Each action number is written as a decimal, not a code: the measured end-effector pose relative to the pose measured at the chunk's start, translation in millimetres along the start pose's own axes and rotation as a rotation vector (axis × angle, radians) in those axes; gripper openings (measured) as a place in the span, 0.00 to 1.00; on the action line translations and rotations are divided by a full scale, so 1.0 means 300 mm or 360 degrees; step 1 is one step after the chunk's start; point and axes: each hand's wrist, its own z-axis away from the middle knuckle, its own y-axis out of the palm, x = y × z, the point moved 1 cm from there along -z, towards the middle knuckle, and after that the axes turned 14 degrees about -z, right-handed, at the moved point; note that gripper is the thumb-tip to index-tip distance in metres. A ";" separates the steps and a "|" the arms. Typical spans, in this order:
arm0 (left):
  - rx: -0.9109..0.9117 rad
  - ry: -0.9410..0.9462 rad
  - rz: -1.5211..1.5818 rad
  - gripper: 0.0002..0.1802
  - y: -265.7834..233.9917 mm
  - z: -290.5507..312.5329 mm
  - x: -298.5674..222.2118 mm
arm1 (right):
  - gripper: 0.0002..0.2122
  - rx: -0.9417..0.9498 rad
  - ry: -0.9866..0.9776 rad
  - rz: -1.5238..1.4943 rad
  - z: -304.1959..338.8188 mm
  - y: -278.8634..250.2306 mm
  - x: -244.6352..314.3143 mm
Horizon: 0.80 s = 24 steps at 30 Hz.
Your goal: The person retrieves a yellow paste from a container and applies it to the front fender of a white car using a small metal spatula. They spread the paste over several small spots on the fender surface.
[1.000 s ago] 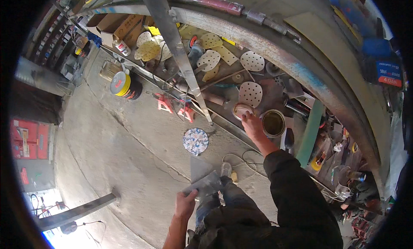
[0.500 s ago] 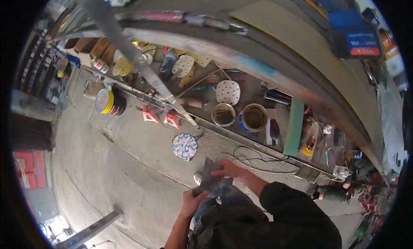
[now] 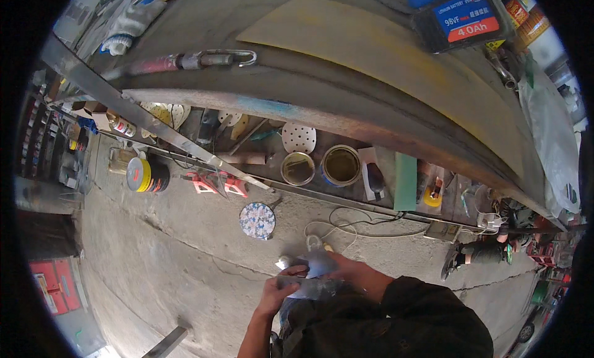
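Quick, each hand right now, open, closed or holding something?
Left hand: closed, holding a thin grayish sheet.
Right hand: at the sheet; whether it grips cannot be told.

Reads as a well-used workshop. Underfoot, bare concrete floor [image 3: 161, 271] with long cracks. Up top, a grimy worktop [image 3: 210, 21] carrying a blue-and-black battery pack [image 3: 467, 17], with a bare steel leg [image 3: 162, 131] slanting down. Beneath it, a low shelf [image 3: 322, 197] crowded with perforated sanding discs [image 3: 299, 137] and two open tins [image 3: 341, 183]. On the floor, red metal stands [image 3: 235, 185] near a black-and-yellow tub [image 3: 148, 175]; cables [image 3: 396, 235] strewn alongside.
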 end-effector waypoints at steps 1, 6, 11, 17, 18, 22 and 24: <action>0.0016 0.0028 -0.0063 0.25 0.005 -0.002 -0.013 | 0.36 0.0073 0.0102 0.0000 0.000 -0.018 0.027; 0.0077 -0.0010 -0.0189 0.24 0.036 -0.033 -0.020 | 0.21 -0.0092 0.0249 0.0590 -0.002 -0.052 0.251; -0.0142 -0.0077 -0.0035 0.24 0.030 0.012 -0.018 | 0.23 -0.1130 -0.0313 0.1098 -0.120 -0.504 0.417; -0.0395 -0.0006 0.0087 0.25 -0.041 0.061 0.025 | 0.18 -0.1653 -0.0550 0.1680 -0.349 -0.686 0.584; -0.0430 0.0000 0.0102 0.25 -0.041 0.068 0.025 | 0.18 -0.1622 -0.0459 0.1695 -0.375 -0.689 0.584; -0.0553 -0.0040 0.0148 0.25 -0.023 0.097 0.000 | 0.16 -0.1610 -0.0397 0.1981 -0.452 -0.663 0.558; -0.0562 -0.0075 0.0153 0.25 -0.021 0.103 0.001 | 0.15 -0.1580 -0.0370 0.2081 -0.477 -0.691 0.535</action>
